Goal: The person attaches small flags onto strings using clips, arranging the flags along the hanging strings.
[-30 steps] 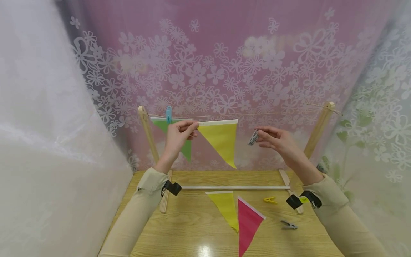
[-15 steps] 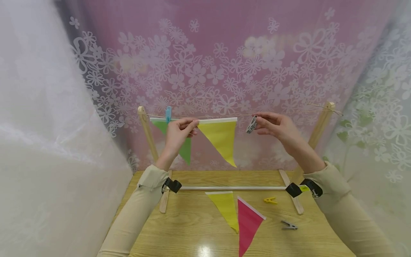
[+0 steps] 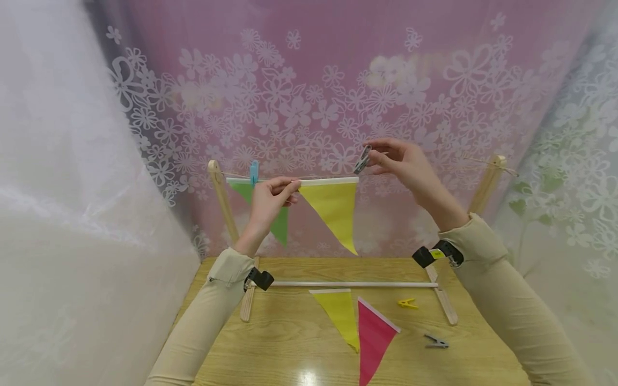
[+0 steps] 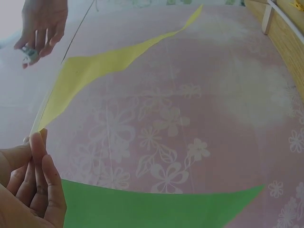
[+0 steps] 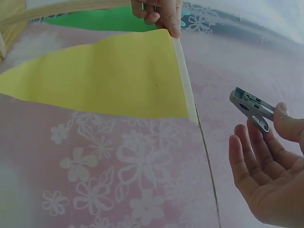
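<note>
My left hand (image 3: 269, 202) pinches the upper left corner of a yellow pennant (image 3: 337, 206), whose white top band lies along the string (image 5: 209, 166). Between thumb and fingers of my right hand (image 3: 403, 166) is a grey clothespin (image 5: 249, 107), held just above the pennant's upper right corner and apart from it. A blue clothespin (image 3: 254, 172) clips a green pennant (image 3: 280, 228) onto the string at the left. My left hand covers part of that green pennant in the head view.
Wooden posts (image 3: 222, 195) carry the string, with a white rod (image 3: 347, 284) low between their feet. On the table (image 3: 280, 343) lie another yellow pennant (image 3: 338, 313), a pink pennant (image 3: 374, 338), a yellow clothespin (image 3: 407, 304) and a second grey clothespin (image 3: 436, 341). Flowered sheets surround the table.
My right hand has risen and moved left with the grey clothespin, from beside the yellow pennant to above its right corner. My left hand has kept its pinch, almost unmoved.
</note>
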Motion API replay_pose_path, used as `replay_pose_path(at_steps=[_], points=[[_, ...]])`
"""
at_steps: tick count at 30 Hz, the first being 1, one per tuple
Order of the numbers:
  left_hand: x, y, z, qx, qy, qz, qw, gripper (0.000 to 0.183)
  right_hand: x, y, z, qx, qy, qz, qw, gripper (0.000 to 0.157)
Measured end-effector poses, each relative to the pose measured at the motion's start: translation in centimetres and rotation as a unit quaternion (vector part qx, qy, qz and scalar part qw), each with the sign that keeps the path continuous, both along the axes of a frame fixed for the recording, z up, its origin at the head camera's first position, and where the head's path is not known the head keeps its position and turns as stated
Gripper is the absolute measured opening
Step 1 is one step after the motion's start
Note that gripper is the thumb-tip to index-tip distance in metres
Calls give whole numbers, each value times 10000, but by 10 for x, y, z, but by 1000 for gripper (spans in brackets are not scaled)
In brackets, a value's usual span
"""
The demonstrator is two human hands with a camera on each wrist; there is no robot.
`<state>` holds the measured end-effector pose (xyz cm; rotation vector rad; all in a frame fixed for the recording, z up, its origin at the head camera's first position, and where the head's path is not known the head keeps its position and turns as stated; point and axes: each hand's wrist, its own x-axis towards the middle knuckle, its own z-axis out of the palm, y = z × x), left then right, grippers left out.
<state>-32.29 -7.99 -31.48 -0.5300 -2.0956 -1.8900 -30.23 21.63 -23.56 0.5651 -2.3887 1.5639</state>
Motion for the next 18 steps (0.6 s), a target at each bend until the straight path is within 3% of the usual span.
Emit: replay_pose_path(at_steps=[3,10,18], points=[[1,1,0,-20,0,26,10000,25,-6,-10,6,326,145,-71,9993,43],[1,0,1,-9,6,40,10000,26,-19,-28,13,485,341,-94,9982,35],[0,0,-1,-17,-33,64,10000,25,-28,-44,18,1005,490,-336,9932,29]])
